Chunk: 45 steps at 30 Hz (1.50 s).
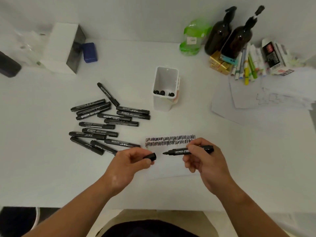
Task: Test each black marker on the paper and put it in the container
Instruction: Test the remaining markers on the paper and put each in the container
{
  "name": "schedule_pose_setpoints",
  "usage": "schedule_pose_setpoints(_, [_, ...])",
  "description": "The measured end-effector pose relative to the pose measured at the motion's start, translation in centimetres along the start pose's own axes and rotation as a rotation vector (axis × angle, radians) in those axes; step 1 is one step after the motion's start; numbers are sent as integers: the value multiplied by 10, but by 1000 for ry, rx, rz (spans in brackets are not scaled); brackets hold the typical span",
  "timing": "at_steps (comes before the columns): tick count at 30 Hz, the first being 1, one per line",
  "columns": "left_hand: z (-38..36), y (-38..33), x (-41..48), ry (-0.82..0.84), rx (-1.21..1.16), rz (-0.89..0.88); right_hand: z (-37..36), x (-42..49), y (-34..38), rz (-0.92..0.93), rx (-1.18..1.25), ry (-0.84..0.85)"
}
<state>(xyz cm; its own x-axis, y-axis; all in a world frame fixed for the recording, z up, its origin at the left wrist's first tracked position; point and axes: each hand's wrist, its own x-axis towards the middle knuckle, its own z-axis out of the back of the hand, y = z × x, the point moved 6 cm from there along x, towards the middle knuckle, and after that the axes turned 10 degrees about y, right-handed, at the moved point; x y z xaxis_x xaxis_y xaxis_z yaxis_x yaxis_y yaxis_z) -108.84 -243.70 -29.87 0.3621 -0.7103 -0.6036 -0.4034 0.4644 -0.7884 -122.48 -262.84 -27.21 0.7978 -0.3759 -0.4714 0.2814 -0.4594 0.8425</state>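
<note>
My right hand (203, 161) grips an uncapped black marker (181, 151) held level, its tip pointing left above the white paper (171, 170). My left hand (131, 159) pinches the marker's black cap (151, 156), a short gap from the tip. Two rows of black scribble (170, 140) run across the paper's top. A white container (165, 88) stands upright behind the paper with a few black markers (162, 92) inside. Several capped black markers (106, 124) lie in a loose pile on the table to the left.
Two brown pump bottles (227, 33) and a green bottle (192, 38) stand at the back right, beside gold boxes (218, 64), coloured pens (248, 67) and loose sheets (256, 100). A white box (59, 48) and a blue case (89, 52) sit at the back left.
</note>
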Motion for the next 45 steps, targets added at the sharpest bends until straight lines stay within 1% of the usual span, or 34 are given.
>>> schedule_pose_setpoints(4, [3, -6, -14, 34, -179, -39, -18, -8, 13, -5, -45, 5])
schedule_pose_setpoints(8, [1, -16, -20, 97, -179, -98, -33, -15, 18, -25, -48, 42])
schedule_pose_setpoints(12, [3, -20, -22, 82, -212, -114, -41, -20, 23, -40, -51, 58])
schedule_pose_setpoints(15, [-2, -22, -23, 155, -212, -139, -47, -24, 26, -57, -82, 93])
schedule_pose_setpoints(18, [-9, -25, -24, 215, -346, -167, -55, -27, 27, -90, -142, 145])
schedule_pose_setpoints(20, [-11, -28, -24, 190, -399, -153, -61, -29, 28, -116, -240, 185])
schedule_pose_setpoints(22, [-12, -31, -23, 118, -304, -139, -68, -30, 29, -107, -372, 209])
schedule_pose_setpoints(24, [-15, -35, -23, 13, -210, -147, -74, -32, 30, -64, -446, 160])
schedule_pose_setpoints(26, [-19, -38, -22, -73, -234, -164, -79, -33, 32, 3, -497, 69])
schedule_pose_setpoints(27, [-21, -40, -22, -89, -252, -174, -81, -34, 34, 36, -523, 28])
schedule_pose_setpoints(32, [-23, -50, -21, -68, -235, -188, -88, -34, 41, 120, -561, -56])
schedule_pose_setpoints(37, [-20, -61, -15, -101, -210, -180, -89, -28, 47, 167, -553, -80])
schedule_pose_setpoints(39, [-18, -64, -12, -110, -194, -181, -91, -24, 49, 177, -550, -65])
schedule_pose_setpoints(42, [-17, -68, -11, -62, -181, -190, -89, -19, 55, 172, -561, -1])
schedule_pose_setpoints(44, [-22, -75, -10, 37, -257, -211, -79, -15, 60, 131, -487, 17])
schedule_pose_setpoints(45, [-25, -80, -10, 100, -337, -235, -70, -13, 61, 106, -410, 6])
